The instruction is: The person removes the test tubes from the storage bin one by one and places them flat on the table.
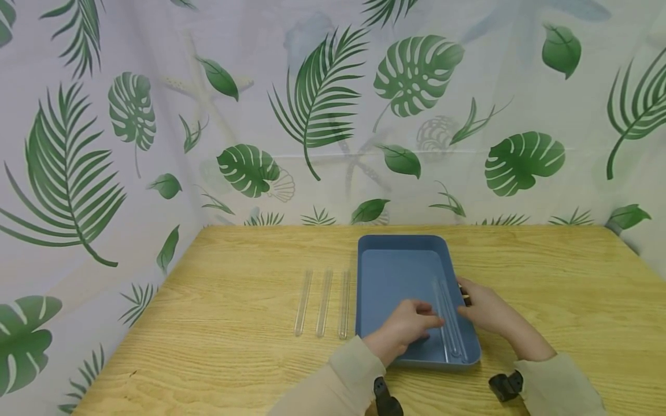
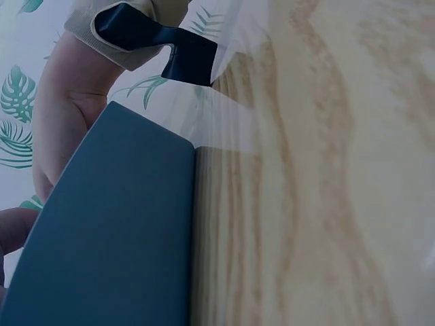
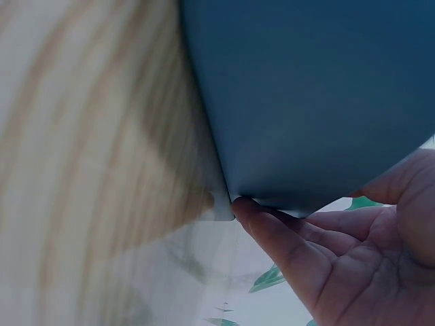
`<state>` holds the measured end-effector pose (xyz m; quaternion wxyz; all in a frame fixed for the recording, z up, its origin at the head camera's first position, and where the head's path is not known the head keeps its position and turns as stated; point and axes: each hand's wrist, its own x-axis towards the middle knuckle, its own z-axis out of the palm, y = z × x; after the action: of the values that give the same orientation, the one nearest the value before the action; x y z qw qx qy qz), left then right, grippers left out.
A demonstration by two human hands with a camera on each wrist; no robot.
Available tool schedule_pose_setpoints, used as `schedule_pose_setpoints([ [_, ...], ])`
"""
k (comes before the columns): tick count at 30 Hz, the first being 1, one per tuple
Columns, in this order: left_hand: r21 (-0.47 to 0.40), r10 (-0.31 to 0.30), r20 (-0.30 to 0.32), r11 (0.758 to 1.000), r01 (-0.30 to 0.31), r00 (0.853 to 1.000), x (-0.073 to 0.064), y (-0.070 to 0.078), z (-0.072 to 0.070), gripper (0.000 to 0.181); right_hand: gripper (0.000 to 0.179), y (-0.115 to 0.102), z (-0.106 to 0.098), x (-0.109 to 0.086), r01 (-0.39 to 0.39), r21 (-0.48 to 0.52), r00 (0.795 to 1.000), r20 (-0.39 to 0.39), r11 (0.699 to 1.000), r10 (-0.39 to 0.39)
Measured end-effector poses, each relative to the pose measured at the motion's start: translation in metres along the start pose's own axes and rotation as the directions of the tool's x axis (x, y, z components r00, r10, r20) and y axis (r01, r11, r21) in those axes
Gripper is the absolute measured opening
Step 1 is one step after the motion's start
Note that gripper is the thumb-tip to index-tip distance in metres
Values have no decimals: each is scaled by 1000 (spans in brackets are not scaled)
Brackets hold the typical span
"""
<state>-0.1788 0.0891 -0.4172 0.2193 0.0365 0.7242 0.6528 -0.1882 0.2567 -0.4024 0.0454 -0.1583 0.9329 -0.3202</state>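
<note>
Tubes (image 1: 453, 341) in tray (image 1: 400, 271), beside loose left fingers (image 1: 430, 319) (right fingers (image 3: 285, 251) relaxed against outer wall)

head view: soft, even light | wrist views: dimmer, hazy | tabletop (image 2: 312, 170): pale sheen, blurred grain

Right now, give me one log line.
left hand over blue tray, near clear tubes inside | right hand holds tray's right wall | three tubes on table left of tray
</note>
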Motion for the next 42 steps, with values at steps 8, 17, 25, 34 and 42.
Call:
schedule_pose_setpoints([
  [8, 8, -24, -4, 1000, 24, 1000, 2, -3, 4, 39, 57, 1, 2, 3, 21, -18, 1000, -7, 1000, -21],
  [17, 41, -41, -43, 998, 42, 998, 0, -1, 9, 34, 57, -1, 3, 3, 22, -3, 1000, -7, 1000, -22],
  [25, 49, -25, -82, 998, 29, 996, 5, -9, 15, 26, 56, -3, 2, 2, 15, 8, 1000, 1, 1000, -15],
  [34, 63, -2, -106, 998, 9, 994, 6, -10, 17, 23, 56, -1, 1, 2, 16, -25, 1000, 11, 1000, -15],
  [42, 173, 18, -111, 985, 2, 994, 3, -8, 19, 25, 57, 0, 3, 2, 0, -20, 1000, 9, 1000, 0],
])
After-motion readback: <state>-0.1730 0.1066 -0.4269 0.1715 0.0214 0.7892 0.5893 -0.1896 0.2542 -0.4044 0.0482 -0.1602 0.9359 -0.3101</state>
